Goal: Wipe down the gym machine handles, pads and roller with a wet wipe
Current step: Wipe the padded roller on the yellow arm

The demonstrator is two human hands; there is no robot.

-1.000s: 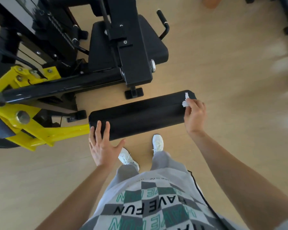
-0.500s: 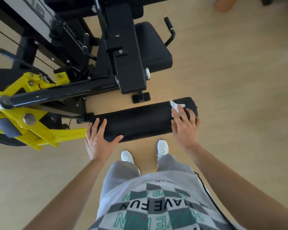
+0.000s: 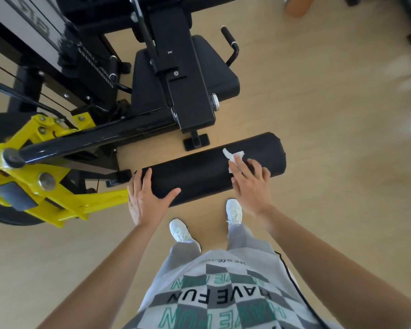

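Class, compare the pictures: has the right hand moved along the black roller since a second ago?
Yes. The right hand, pressing the wipe, has slid from the free end of the roller toward the left hand.

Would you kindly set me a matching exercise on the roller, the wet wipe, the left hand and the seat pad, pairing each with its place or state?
Things:
1. roller
2. wet wipe
3. left hand
4. seat pad

Places or states:
A. pressed onto the roller by the right hand
B. rests with straight fingers on the roller's end near the yellow arm
C. black cylinder lying across just ahead of the white shoes
D. farther back, partly behind the black post

Pairs: 1-C; 2-A; 3-B; 4-D
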